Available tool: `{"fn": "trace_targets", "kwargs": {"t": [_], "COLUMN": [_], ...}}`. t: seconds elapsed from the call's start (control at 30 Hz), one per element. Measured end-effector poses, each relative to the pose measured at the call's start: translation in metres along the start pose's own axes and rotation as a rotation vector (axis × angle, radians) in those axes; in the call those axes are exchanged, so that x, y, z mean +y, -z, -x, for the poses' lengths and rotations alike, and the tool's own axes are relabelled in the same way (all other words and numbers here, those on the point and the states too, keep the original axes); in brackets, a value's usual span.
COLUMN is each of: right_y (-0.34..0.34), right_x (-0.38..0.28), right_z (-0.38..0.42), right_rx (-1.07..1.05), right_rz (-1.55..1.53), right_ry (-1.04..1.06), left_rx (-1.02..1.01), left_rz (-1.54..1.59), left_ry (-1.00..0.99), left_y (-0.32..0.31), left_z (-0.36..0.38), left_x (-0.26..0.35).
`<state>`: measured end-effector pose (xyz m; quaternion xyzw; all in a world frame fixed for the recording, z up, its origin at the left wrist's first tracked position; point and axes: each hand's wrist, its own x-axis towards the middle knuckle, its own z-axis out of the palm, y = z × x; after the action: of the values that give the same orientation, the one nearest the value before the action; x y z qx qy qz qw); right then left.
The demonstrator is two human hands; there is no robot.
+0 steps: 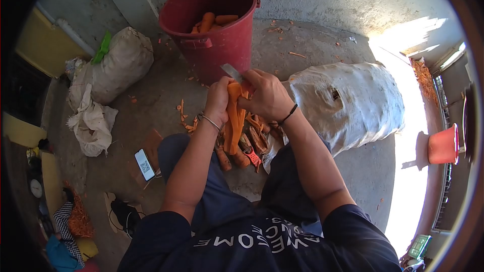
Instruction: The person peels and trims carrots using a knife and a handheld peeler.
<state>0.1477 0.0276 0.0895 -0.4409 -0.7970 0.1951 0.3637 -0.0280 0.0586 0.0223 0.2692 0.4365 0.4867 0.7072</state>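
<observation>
My left hand [218, 102] is closed around a bright orange carrot [234, 121], held with its thick end up between my knees. My right hand [269, 95] grips a knife, its handle hidden in my fingers. The knife's blade [231, 72] points up and left past the top of the carrot. Orange strips of peel hang beside the carrot under my right fingers. Below lie several darker, unpeeled carrots [241, 159] and a small red plastic piece [253, 159].
A dark red bucket [217, 58] with orange carrots inside stands ahead. To the right lies a big full white sack [353, 103]; another sack [123, 63] slumps at left. A phone [144, 164] rests by my left leg. Peel scraps [186, 121] litter the floor.
</observation>
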Motion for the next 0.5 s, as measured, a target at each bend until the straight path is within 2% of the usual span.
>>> {"fn": "trace_targets", "kwargs": {"t": [0.17, 0.23, 0.33, 0.37, 0.43, 0.5], "right_y": [-0.006, 0.002, 0.002, 0.005, 0.014, 0.007], "right_x": [0.003, 0.001, 0.002, 0.002, -0.003, 0.000], "right_z": [0.000, -0.002, -0.002, -0.001, -0.002, -0.003], "right_rx": [0.063, 0.041, 0.143, 0.141, -0.002, -0.012], "right_rz": [-0.005, 0.040, -0.068, -0.069, -0.113, -0.102], "right_ry": [0.054, 0.010, -0.062, -0.061, -0.057, -0.023], "left_rx": [0.051, 0.046, 0.045, 0.047, 0.036, 0.038], "left_rz": [0.065, -0.051, 0.050, 0.051, 0.129, 0.134], "left_ry": [-0.003, 0.011, 0.033, 0.032, 0.074, 0.069], "left_y": [-0.012, -0.005, -0.001, 0.001, 0.002, -0.001], "left_z": [0.010, 0.007, 0.004, 0.003, 0.002, 0.005], "left_x": [0.004, -0.002, -0.008, -0.008, -0.007, -0.006]}}
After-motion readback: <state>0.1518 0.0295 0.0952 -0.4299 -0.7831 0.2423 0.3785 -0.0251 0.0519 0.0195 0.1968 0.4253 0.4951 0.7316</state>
